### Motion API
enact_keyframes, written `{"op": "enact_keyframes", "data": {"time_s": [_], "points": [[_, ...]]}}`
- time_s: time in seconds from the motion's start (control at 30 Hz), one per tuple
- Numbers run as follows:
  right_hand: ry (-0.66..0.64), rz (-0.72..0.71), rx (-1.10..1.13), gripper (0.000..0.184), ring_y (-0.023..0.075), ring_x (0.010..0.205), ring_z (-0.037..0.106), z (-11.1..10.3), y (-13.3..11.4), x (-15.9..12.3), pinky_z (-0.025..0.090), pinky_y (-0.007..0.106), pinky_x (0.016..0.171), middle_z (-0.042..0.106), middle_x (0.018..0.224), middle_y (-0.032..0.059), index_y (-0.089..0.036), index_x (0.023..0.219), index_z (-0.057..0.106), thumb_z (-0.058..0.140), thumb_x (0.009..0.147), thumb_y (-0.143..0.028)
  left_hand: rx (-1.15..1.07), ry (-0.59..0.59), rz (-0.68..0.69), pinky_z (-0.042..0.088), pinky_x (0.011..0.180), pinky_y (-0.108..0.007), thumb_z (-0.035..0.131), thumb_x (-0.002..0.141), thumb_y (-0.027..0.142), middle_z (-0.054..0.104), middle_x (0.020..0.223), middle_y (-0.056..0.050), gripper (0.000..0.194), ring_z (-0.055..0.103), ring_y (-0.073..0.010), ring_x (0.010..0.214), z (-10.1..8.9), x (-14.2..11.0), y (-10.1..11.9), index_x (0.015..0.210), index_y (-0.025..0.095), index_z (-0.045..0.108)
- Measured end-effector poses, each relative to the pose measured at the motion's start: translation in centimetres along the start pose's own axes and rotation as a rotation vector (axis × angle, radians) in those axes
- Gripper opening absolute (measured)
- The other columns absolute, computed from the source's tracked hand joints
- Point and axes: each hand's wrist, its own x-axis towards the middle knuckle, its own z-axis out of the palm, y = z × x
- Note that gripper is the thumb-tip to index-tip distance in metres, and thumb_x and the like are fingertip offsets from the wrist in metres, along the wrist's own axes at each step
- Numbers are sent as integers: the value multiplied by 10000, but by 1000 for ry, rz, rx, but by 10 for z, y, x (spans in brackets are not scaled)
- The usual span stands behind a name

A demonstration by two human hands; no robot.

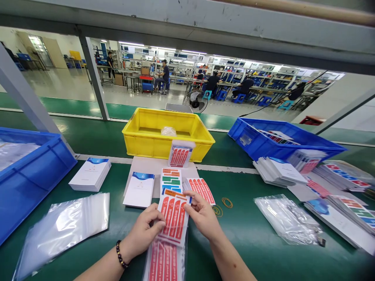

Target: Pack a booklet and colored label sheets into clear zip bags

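Between my hands is a small stack of sticker sheets, with long red labels on the front one and orange showing behind its top edge. My left hand, a beaded bracelet at its wrist, pinches the stack's left edge. My right hand grips its upper right corner. Below, a clear plastic bag with red-labelled sheets in it overlaps the stack's lower end; whether the held stack is partly inside, I cannot tell. Just beyond lie white booklets, multicoloured sheets and a fan of red sheets.
A yellow bin stands ahead, a packed set against its front. Blue bins flank it. Clear bags and booklets lie left; rubber bands, bags and piled sheets right. People sit in the background.
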Motion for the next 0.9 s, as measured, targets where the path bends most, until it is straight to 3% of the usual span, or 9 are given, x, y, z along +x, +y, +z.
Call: {"op": "enact_keyframes", "data": {"time_s": [0.13,0.23,0.33,0.43,0.57,0.7,0.9], "points": [[-319,-74,-245,106,208,969,552,5,-8,-6,429,321,843,576,1070,68,-183,735,672,645,732,-285,-100,104,-3,407,727,-289,531,791,313,513,920,-62,180,513,-190,838,1,0,-1,690,173,583],[-462,-59,-281,113,178,871,574,8,-11,-9,441,292,787,606,980,44,-202,812,700,665,712,-241,-148,135,-9,406,747,-294,549,783,333,514,937,-68,200,513,-196,868,2,0,0,676,169,591],[-372,-33,-293,116,156,721,574,9,-9,-8,442,269,692,619,756,20,-190,777,702,592,740,-182,-238,124,-38,413,754,-299,599,749,353,541,887,-53,178,528,-189,841,2,1,0,737,175,596],[-286,-19,-262,163,164,753,572,9,-4,-7,436,275,712,625,791,22,-185,820,685,566,720,-139,-360,47,-159,435,698,-298,680,669,366,583,787,-21,308,564,-178,744,0,3,0,894,190,564],[-235,49,-205,290,142,675,550,10,-1,-7,432,257,656,608,738,-10,-185,959,624,554,687,-111,-288,-3,-295,434,624,-283,667,658,412,611,673,-26,284,578,-179,661,-3,3,1,662,160,538],[-221,49,-225,53,141,647,535,14,-2,-6,420,252,623,596,682,-5,-162,723,606,571,689,-143,-219,36,-270,432,612,-281,637,671,415,630,669,-32,274,575,-179,650,-2,3,5,643,158,546],[-176,-59,-299,123,135,637,508,20,-7,-6,395,241,611,565,649,-6,-170,604,544,535,722,-133,-174,69,-224,429,615,-284,602,691,378,621,664,-34,231,557,-173,640,0,3,5,640,160,544]]}}
